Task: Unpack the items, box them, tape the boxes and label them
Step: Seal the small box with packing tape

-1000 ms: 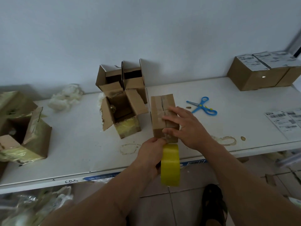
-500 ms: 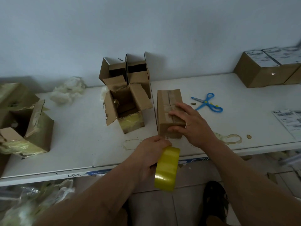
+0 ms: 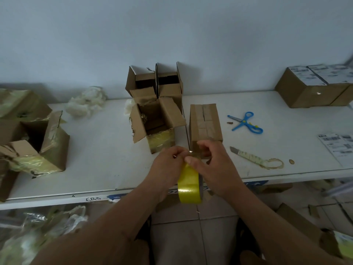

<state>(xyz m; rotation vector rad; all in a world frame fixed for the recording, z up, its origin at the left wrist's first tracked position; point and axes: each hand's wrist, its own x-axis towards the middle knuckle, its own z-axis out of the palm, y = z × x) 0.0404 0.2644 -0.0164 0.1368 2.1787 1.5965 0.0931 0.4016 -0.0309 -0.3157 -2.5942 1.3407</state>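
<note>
Tape roll (image 3: 189, 185) is hanging over the counter (image 3: 107, 159) edge, both hands gripping it: left hand (image 3: 168, 165) and right hand (image 3: 214, 169) are pinching its top. Just beyond their fingertips, the taped box (image 3: 205, 123) is sitting closed.

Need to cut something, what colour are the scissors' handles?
Blue, with small yellow accents: plastic-handled scissors, head view.

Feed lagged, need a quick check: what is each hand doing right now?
Left hand: fingers curled, holding the yellow tape roll.
Right hand: fingers pinching the tape at the top of the roll, just in front of the closed box.
</note>
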